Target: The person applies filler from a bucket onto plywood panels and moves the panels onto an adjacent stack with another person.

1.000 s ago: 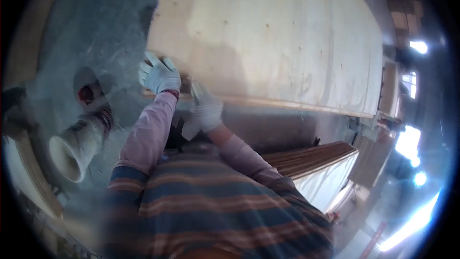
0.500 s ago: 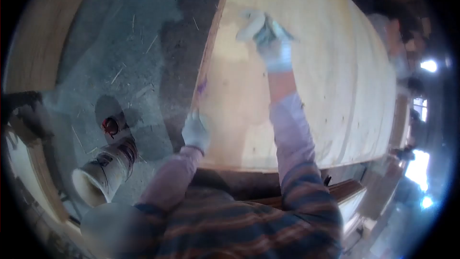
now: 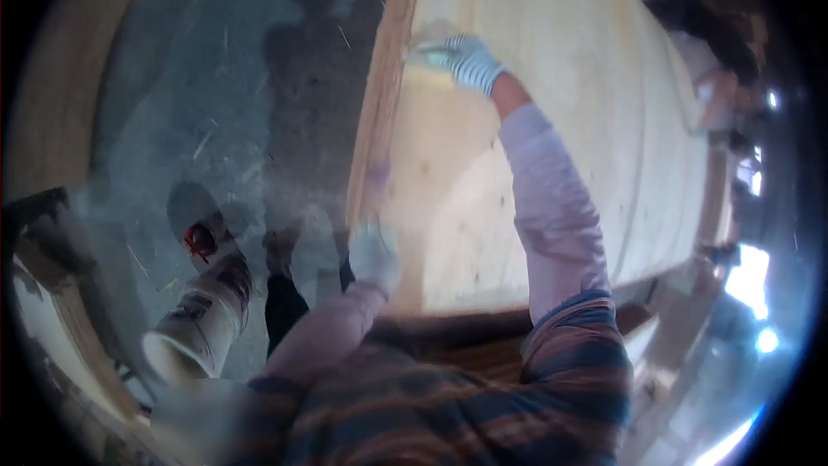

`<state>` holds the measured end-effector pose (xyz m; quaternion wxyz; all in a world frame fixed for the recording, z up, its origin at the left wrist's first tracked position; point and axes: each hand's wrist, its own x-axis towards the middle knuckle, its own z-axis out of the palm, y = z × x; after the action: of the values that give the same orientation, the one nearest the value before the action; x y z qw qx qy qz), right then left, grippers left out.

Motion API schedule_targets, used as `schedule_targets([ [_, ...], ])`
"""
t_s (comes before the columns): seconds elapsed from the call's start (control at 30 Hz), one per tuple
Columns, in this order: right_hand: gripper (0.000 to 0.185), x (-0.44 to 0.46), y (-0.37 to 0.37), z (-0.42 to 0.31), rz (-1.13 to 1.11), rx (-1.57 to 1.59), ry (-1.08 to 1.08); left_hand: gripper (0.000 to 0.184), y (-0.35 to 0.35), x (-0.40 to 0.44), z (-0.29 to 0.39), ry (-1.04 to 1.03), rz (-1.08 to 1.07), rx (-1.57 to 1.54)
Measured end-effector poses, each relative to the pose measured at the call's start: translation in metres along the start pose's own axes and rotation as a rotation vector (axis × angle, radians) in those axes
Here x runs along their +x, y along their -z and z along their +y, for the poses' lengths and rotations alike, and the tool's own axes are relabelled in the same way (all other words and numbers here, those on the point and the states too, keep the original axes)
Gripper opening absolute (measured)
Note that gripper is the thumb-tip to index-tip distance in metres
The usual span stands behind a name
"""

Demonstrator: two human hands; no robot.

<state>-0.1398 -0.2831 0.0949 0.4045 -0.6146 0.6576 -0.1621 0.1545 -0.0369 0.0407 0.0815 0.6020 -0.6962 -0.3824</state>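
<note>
A large pale plywood sheet (image 3: 561, 181) lies in front of me, its layered edge (image 3: 377, 112) running along the left side. My right hand (image 3: 461, 59), in a light glove with a striped cuff, is at the far left part of the sheet, close to that edge. Its fingers point left and are closed together; whatever they hold is blurred. Nearer to me, my left hand (image 3: 373, 255), also gloved, touches the sheet's near left corner. Its fingers are smeared, so their pose is unclear.
A white bucket-like container (image 3: 185, 341) with dark marks stands on the grey floor (image 3: 164, 147) at left, near a small red object (image 3: 199, 242). Wooden boards (image 3: 60, 86) lie at far left. Another person (image 3: 707, 43) is at the upper right, beyond the sheet.
My right hand has moved left across the sheet to its edge, and its fingers now point left. My left hand has shifted slightly right and nearer to me. My view has shifted a little.
</note>
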Motion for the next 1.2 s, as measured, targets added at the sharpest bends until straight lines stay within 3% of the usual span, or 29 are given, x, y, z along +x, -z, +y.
schedule_targets([
  [0.07,0.028,-0.081,-0.074,0.01,0.076,0.278,0.001,0.037,-0.003,-0.001,-0.006,0.021,0.041,-0.098],
  [0.13,0.031,-0.178,-0.135,-0.036,0.185,0.213,0.11,0.043,-0.018,0.002,-0.034,0.079,0.115,-0.324],
  [0.17,0.031,-0.22,-0.167,-0.048,0.213,-0.032,0.136,0.046,-0.014,0.014,-0.038,0.365,0.003,-0.491],
  [0.2,0.031,-0.254,-0.194,-0.059,0.228,-0.284,0.173,0.053,-0.06,0.022,-0.075,0.338,0.218,-0.888],
  [0.23,0.033,-0.286,-0.222,-0.078,0.307,-0.248,0.117,0.053,-0.045,0.023,-0.081,0.494,0.094,-1.257],
  [0.33,0.036,-0.341,-0.297,-0.129,0.513,-0.096,-0.114,0.053,0.017,0.013,-0.127,0.325,-0.029,-0.789],
  [0.4,0.035,-0.342,-0.318,-0.17,0.643,-0.081,-0.203,0.052,0.022,0.015,-0.196,0.179,0.033,-0.429],
  [0.47,0.032,-0.338,-0.344,-0.184,0.801,-0.077,-0.287,0.058,0.063,0.027,-0.241,0.207,-0.167,-0.291],
  [0.5,0.025,-0.329,-0.349,-0.193,0.852,0.432,-0.577,0.058,0.086,0.039,-0.257,0.168,-0.254,-0.243],
  [0.6,0.033,-0.302,-0.317,-0.169,0.835,0.851,-0.709,0.062,0.151,0.086,-0.315,0.086,-0.423,-0.037],
  [0.63,0.038,-0.274,-0.305,-0.144,1.027,0.944,-0.606,0.065,0.149,0.106,-0.376,0.092,-0.407,0.142],
  [0.67,0.04,-0.244,-0.265,-0.142,0.971,0.811,-0.485,0.067,0.181,0.126,-0.381,0.148,-0.489,0.255],
  [0.7,0.043,-0.213,-0.224,-0.141,0.927,0.678,-0.357,0.069,0.239,0.132,-0.328,0.291,-0.563,0.245],
  [0.73,0.045,-0.183,-0.184,-0.139,0.894,0.556,-0.228,0.066,0.244,0.143,-0.381,0.254,-0.449,0.32],
  [0.77,0.04,-0.147,-0.137,-0.138,0.895,0.947,-0.103,0.061,0.255,0.144,-0.412,0.353,-0.236,0.353],
  [0.83,0.031,-0.06,-0.038,-0.117,0.796,1.714,0.186,0.056,0.282,0.154,-0.473,0.298,-0.234,0.27],
  [0.87,0.031,-0.013,0.0,-0.089,0.719,1.746,0.279,0.054,0.287,0.16,-0.518,0.514,-0.098,-0.294],
  [0.9,0.03,0.035,0.034,-0.058,0.64,1.774,0.368,0.053,0.315,0.141,-0.433,0.554,-0.03,-0.285],
  [0.93,0.03,0.082,0.06,-0.029,0.675,1.737,0.336,0.051,0.317,0.133,-0.473,0.666,0.011,-0.283],
  [0.97,0.029,0.122,0.073,0.002,0.723,1.706,0.293,0.047,0.303,0.114,-0.507,0.565,0.294,-0.283],
  [1.03,0.032,0.209,0.109,0.096,0.975,0.623,-0.198,0.047,0.324,0.107,-0.429,0.767,-0.071,-0.015],
  [1.1,0.037,0.247,0.164,0.074,0.824,-0.268,-0.468,0.046,0.319,0.11,-0.409,0.797,-0.285,0.078],
  [1.17,0.034,0.285,0.171,0.091,0.466,-0.424,-0.084,0.045,0.316,0.122,-0.347,0.55,-0.247,0.33],
  [1.2,0.033,0.268,0.159,0.075,0.329,-0.231,-0.118,0.048,0.317,0.137,-0.314,0.538,-0.313,0.331],
])
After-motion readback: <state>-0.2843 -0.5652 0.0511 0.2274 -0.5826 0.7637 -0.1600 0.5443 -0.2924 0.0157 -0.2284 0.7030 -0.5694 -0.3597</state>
